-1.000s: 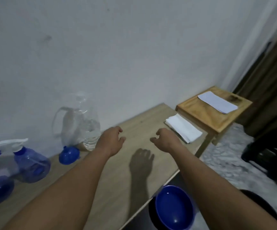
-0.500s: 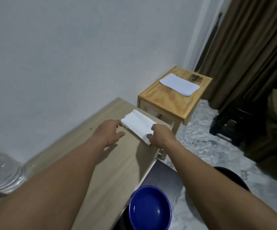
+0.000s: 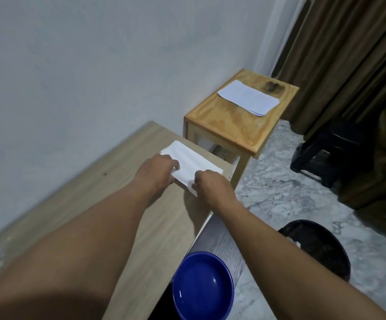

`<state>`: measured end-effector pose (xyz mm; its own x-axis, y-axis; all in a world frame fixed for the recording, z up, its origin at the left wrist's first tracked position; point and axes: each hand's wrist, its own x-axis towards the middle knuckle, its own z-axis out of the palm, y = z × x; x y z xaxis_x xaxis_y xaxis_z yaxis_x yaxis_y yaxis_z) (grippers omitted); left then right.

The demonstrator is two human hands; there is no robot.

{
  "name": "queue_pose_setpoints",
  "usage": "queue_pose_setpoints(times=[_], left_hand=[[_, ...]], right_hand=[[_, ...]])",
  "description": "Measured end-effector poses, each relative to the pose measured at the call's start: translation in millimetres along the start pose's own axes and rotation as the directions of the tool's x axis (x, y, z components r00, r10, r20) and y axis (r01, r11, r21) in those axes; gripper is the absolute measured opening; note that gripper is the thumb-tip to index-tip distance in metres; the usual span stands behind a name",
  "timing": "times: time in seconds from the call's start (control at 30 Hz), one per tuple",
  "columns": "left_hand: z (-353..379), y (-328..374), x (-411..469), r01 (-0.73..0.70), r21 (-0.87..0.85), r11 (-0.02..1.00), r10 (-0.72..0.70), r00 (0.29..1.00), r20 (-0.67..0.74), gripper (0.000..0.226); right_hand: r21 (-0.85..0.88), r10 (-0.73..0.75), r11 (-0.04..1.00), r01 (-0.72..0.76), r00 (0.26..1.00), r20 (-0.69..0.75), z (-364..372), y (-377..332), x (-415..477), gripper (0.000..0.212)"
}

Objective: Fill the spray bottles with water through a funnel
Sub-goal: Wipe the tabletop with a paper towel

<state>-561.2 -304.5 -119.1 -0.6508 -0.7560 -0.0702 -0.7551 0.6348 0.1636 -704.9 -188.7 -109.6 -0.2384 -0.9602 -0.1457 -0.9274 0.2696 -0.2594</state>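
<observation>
The spray bottles and funnel are lying outside the view, so the filling is probably waiting or finished; I cannot tell which. On the pale wood-grain table, the left hand and right hand are pinching the near edge of a thin, soft, flat-folded white napkin with curled fingers. A glossy round blue bowl is sitting below.

A folded white cloth is seen at the far end of the pale wooden worktop. Just beyond that end a small wooden side table is set against the wall, with a sheet of paper laid on it. A blue bowl is seen below the worktop's edge, near a black round bin on the marble floor
</observation>
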Motion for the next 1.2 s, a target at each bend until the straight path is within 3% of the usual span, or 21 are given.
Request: queue_pose_setpoints(times=[0.37,0.53,0.73,0.97,1.13,1.2], left_hand=[[-3,-2,1,0.006,-0.008,1.0,-0.006,1.0,-0.023,0.034],[-10,2,4,0.004,-0.043,0.999,-0.006,1.0,-0.027,0.02],[-20,16,4,-0.007,-0.047,0.999,0.006,1.0,-0.019,0.044],[-25,21,10,-0.008,0.012,1.0,0.009,0.999,-0.05,0.028],[-36,29,8,0.011,-0.075,0.997,-0.013,0.999,-0.032,0.047],[-37,32,8,-0.007,-0.101,0.995,0.002,0.999,-0.051,0.041]], right_hand=[[0.123,0.087,0.989,-0.081,0.995,-0.044,-4,2,6,0.018],[0.101,0.075,0.993,-0.065,0.991,-0.106,-6,1,6,0.011],[0.088,0.041,0.996,-0.028,0.989,-0.143,-12,0,4,0.01],[0.079,-0.011,0.996,0.034,0.96,-0.281,-24,-2,1,0.009],[0.056,-0.019,0.998,0.038,0.954,-0.299,-30,1,1,0.012],[0.069,-0.016,0.997,0.039,0.953,-0.304,-29,2,1,0.012]])
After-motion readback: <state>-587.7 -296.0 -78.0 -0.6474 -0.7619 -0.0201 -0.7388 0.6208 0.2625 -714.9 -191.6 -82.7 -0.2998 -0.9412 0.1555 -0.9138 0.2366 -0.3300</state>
